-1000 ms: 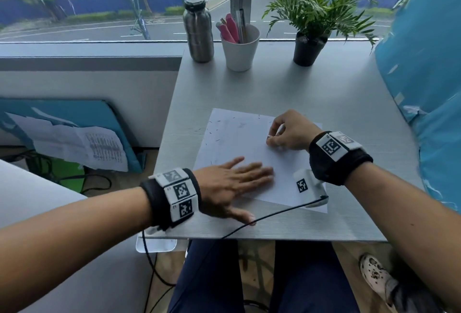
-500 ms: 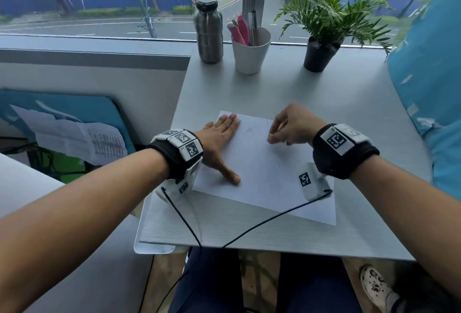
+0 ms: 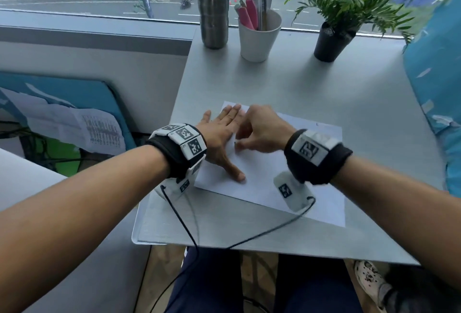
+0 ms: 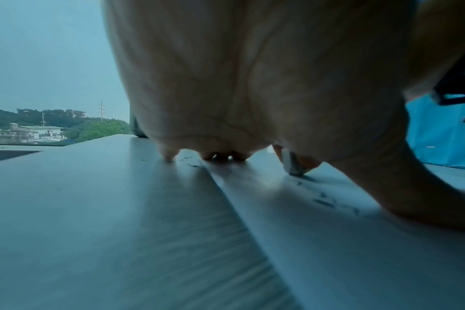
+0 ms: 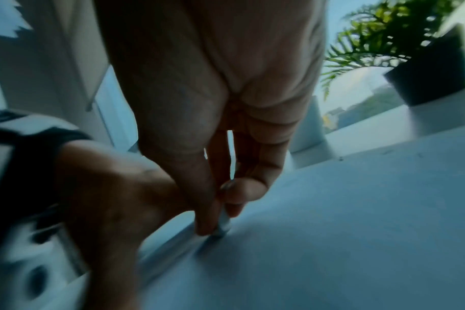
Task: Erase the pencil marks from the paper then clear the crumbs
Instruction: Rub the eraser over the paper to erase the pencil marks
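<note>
A white sheet of paper [image 3: 269, 178] lies on the grey table [image 3: 324, 93]. My left hand [image 3: 222, 133] presses flat on the sheet's far left part, fingers straight and spread, the thumb near the sheet's left edge. Just to its right, my right hand [image 3: 240, 143] pinches a small white eraser [image 5: 224, 222] between thumb and fingers, its tip down on the paper. The left wrist view shows the eraser [image 4: 292, 163] upright on the sheet with dark crumbs [image 4: 324, 201] scattered beside it. A few more crumbs [image 4: 191, 165] lie by my left fingertips. No pencil marks can be made out.
At the table's far edge stand a steel bottle [image 3: 213, 8], a white cup [image 3: 259, 36] of pens and a potted plant [image 3: 334, 38]. A blue cushion [image 3: 436, 93] borders the table on the right. A cable [image 3: 262, 233] crosses the near edge.
My left hand slid from the sheet's near middle to its far left part. My right hand, still pinching the eraser, moved left until it is beside the left hand.
</note>
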The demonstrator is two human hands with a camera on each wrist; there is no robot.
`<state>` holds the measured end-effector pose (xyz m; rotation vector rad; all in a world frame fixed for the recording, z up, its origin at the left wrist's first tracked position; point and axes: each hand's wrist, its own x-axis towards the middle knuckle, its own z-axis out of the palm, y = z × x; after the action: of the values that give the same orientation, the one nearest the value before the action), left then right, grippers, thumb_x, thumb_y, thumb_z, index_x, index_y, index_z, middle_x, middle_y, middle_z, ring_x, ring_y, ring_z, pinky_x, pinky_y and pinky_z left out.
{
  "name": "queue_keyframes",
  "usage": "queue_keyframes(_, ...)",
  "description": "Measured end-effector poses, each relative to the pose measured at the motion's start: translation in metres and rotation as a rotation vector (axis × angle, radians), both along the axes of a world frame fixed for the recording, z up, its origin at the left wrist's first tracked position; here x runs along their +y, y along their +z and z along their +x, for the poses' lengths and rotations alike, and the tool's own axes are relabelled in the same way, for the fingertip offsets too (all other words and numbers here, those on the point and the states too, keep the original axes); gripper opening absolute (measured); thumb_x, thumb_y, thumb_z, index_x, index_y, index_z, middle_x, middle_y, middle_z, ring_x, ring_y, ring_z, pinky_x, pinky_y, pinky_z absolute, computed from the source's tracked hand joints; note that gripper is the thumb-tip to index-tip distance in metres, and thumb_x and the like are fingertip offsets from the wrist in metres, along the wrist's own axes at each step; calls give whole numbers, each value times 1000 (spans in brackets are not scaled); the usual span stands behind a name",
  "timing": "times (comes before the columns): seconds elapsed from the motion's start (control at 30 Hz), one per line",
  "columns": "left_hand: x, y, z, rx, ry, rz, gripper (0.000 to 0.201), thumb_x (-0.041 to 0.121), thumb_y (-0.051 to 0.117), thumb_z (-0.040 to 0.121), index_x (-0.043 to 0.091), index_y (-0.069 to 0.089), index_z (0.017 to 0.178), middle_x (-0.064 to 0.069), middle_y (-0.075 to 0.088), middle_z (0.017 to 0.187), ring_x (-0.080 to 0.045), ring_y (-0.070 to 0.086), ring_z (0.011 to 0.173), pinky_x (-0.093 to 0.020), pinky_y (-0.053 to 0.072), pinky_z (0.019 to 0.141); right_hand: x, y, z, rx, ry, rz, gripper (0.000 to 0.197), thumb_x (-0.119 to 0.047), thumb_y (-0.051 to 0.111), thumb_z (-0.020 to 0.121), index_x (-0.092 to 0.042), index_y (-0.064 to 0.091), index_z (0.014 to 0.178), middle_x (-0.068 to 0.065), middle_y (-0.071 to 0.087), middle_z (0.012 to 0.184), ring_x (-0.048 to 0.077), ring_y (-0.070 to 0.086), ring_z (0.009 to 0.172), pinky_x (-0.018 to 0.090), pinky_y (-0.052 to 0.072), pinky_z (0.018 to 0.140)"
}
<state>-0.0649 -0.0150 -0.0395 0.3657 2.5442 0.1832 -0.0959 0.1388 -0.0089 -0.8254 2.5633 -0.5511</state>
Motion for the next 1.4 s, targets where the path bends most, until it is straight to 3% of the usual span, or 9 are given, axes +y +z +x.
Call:
queue_keyframes(0.17, 1, 2, -2, -14, -6, -26, 161, 88, 70, 43, 18, -30, 149, 3, -35, 157, -14, -32, 144, -55, -15, 117, 12, 5, -56, 123, -235, -34, 17, -23, 79, 75, -11, 80, 88, 4, 76, 82, 7, 60, 61, 22, 54, 73)
queue_keyframes(0.37, 1, 1, -2, -1, -14, -40, 162, 90, 67, 41, 19, -31, 149, 2, -35, 157, -16, -32, 144, -56, -14, 117, 9, -3, -12, 61, -25, -2, 12, -20, 77, 72, -8, 77, 74, 6, 72, 66, 15, 62, 56, 18, 47, 53)
queue_keyframes(0.53, 2, 3, -1, -8, -20, -43, 161, 89, 68, 43, 19, -30, 150, 0, -35, 157, -17, -31, 144, -58, -14, 116, 15, 1, -60, 103, -245, -72, 12, -22, 79, 74, -14, 80, 82, -6, 67, 61, -3, 57, 47, 9, 46, 57)
queue_keyframes(0.63, 2, 3, -1, -3, -18, -41, 160, 88, 69, 43, 20, -30, 149, 0, -34, 157, -17, -31, 144, -57, -14, 116, 10, -1, -33, 124, -153, -53, 8, -16, 75, 73, -9, 78, 77, 1, 70, 68, 9, 60, 59, 18, 45, 60)
queue_keyframes(0.77, 0, 3, -1, -3, -13, -22, 159, 88, 69, 43, 23, -31, 148, 2, -35, 157, -15, -32, 144, -56, -15, 116, 9, 0, -16, 48, -7, 9, 9, -20, 79, 71, -12, 77, 74, -2, 68, 63, 1, 55, 48, 5, 41, 48)
queue_keyframes(0.93, 0, 1, -2, -13, -18, -38, 159, 90, 67, 42, 22, -30, 149, 2, -36, 157, -15, -32, 144, -58, -14, 116, 16, 2, -62, 139, -240, -57, 12, -20, 78, 75, -11, 80, 84, 1, 72, 72, 0, 61, 57, 18, 53, 70)
queue_keyframes(1.03, 1, 1, -2, -14, -19, -44, 160, 89, 68, 43, 22, -30, 149, 2, -36, 157, -15, -33, 143, -56, -15, 117, 14, -5, -31, 147, -143, -35, 10, -18, 74, 74, -10, 79, 78, 4, 74, 75, 12, 65, 66, 9, 42, 57)
queue_keyframes(1.23, 1, 1, -4, -13, -37, -62, 158, 92, 66, 41, 25, -29, 150, -1, -36, 157, -18, -31, 144, -59, -12, 117, 21, -2, -56, 103, -198, -71, 13, -22, 80, 74, -12, 80, 82, 3, 75, 75, -12, 54, 43, 18, 54, 66)
queue_keyframes(1.4, 4, 3, -2, 0, -40, -91, 157, 91, 66, 44, 24, -28, 150, -2, -35, 157, -19, -31, 145, -58, -13, 117, 18, -5, -37, 160, -168, -24, 13, -20, 75, 74, -9, 79, 80, 6, 75, 77, 15, 68, 70, 21, 52, 68)
